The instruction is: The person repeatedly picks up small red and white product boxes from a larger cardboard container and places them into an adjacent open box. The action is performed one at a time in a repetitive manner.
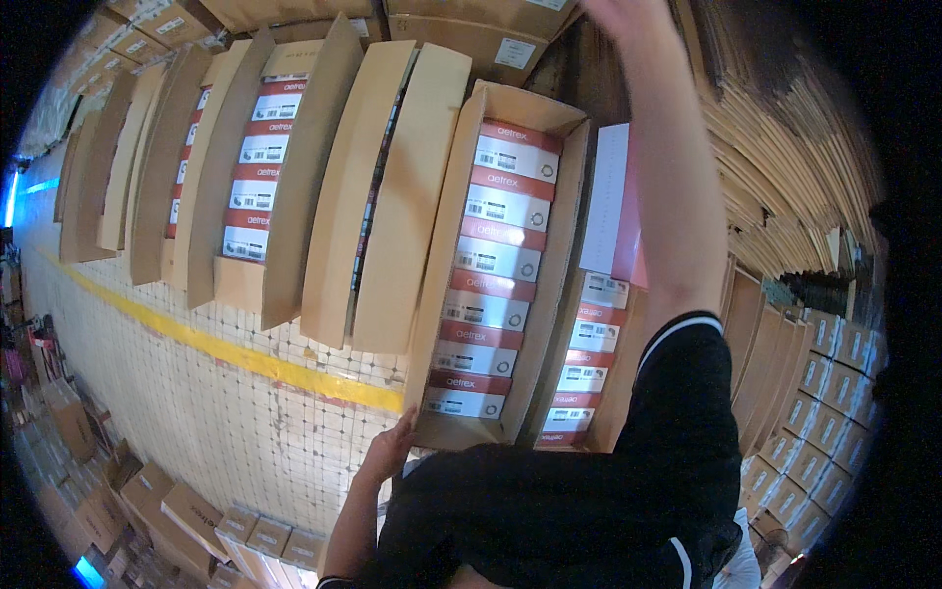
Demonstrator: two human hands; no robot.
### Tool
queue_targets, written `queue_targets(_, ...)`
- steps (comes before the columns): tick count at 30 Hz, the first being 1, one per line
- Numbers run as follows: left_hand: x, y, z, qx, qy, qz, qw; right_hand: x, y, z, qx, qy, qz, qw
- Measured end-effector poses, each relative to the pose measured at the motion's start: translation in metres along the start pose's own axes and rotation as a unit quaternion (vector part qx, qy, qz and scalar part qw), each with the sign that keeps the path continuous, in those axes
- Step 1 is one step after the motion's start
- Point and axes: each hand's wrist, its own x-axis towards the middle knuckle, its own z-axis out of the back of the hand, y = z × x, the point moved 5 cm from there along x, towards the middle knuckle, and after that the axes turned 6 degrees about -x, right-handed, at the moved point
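Note:
In front of me stands an open long cardboard carton [557, 294] holding a row of red-and-white shoe boxes [500, 201]. At its near left corner, my left hand [392, 447] is closed on the edge of the carton's flap. My right arm stretches far forward past the right side of this carton. At the top edge of the picture my right hand [618, 14] is blurred and cut off, so its fingers and anything in them cannot be made out. Under that forearm is a white-and-red box [604, 201], partly hidden, above a second carton of shoe boxes [586, 339].
To the left, several more cartons [334, 196] with raised flaps stand in a row, some showing shoe boxes. Flattened cardboard sheets [785, 177] are stacked at right. Small brown boxes [819, 393] are piled at lower right. A yellow line [235, 346] crosses the tiled floor.

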Motion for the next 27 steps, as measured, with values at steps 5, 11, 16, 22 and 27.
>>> queue_targets(5,0.004,0.002,0.002,0.012,0.025,-0.003,1.000,-0.220,-0.130,-0.081,-0.182,0.018,-0.241,0.953)
queue_targets(11,0.015,-0.013,0.021,0.096,-0.014,-0.045,0.994,-0.519,-0.153,-0.175,-0.212,0.054,-0.463,0.859)
queue_targets(16,0.065,-0.028,0.085,0.262,-0.283,-0.157,0.909,-0.576,-0.099,-0.208,-0.162,0.027,-0.487,0.858)
queue_targets(22,0.136,-0.023,0.161,0.474,-0.216,-0.091,0.848,-0.558,-0.068,-0.202,-0.391,-0.026,-0.418,0.820)
queue_targets(27,0.124,-0.021,0.193,0.420,-0.151,-0.130,0.885,-0.603,-0.083,-0.264,-0.435,-0.095,-0.489,0.750)
